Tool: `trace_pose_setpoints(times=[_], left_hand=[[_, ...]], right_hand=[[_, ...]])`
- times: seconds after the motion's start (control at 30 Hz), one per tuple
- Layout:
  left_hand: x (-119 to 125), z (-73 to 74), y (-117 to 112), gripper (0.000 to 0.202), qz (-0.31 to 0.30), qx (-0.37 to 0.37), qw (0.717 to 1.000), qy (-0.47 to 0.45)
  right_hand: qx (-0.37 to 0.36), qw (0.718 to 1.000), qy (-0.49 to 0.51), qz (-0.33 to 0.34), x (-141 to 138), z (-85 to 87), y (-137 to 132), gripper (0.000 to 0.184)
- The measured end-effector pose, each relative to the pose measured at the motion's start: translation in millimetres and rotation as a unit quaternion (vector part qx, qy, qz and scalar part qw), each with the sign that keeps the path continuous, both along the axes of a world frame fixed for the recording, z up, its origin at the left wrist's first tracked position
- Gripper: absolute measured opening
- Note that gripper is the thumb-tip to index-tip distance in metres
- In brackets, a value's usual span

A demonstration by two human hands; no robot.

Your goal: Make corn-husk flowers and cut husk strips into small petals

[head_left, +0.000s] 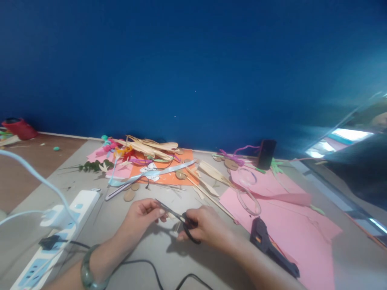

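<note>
My right hand (205, 227) is closed around the black handles of a pair of scissors (178, 219), whose blades point left toward my left hand. My left hand (142, 215), with a green bangle on its wrist, pinches a small pale strip that I cannot make out clearly, right at the blade tips. Both hands hover just above the grey table (145, 249).
A black glue gun (269, 245) lies on pink paper (290, 225) to the right. A white power strip (57, 237) with plugs and cables sits left. Orange paper (169, 167), dried husk strips, wooden discs, ribbon and pipe cleaners clutter the back, before a blue wall.
</note>
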State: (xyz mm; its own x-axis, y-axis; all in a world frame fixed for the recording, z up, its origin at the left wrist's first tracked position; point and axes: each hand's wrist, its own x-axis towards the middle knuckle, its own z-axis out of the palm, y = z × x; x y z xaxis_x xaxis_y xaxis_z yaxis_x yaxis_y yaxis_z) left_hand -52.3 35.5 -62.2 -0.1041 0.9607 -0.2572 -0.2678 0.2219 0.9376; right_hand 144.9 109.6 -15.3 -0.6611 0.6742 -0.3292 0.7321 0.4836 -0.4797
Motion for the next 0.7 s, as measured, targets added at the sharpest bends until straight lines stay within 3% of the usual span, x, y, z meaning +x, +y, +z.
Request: trace_pose_setpoints(times=[0.27, 0.7], left_hand=[[-2.1, -2.5, -1.6, 0.018, -0.013, 0.025, 0.999, 0.024], [-2.4, 0.4, -3.6, 0.018, -0.024, 0.049, 0.997, 0.057]], right_hand=[[-0.017, 1.000, -0.004, 0.000, 0.4, 8.1, 1.2, 0.034], [-0.003, 1.000, 0.011, 0.004, 7.4, -0.6, 5.5, 0.033]])
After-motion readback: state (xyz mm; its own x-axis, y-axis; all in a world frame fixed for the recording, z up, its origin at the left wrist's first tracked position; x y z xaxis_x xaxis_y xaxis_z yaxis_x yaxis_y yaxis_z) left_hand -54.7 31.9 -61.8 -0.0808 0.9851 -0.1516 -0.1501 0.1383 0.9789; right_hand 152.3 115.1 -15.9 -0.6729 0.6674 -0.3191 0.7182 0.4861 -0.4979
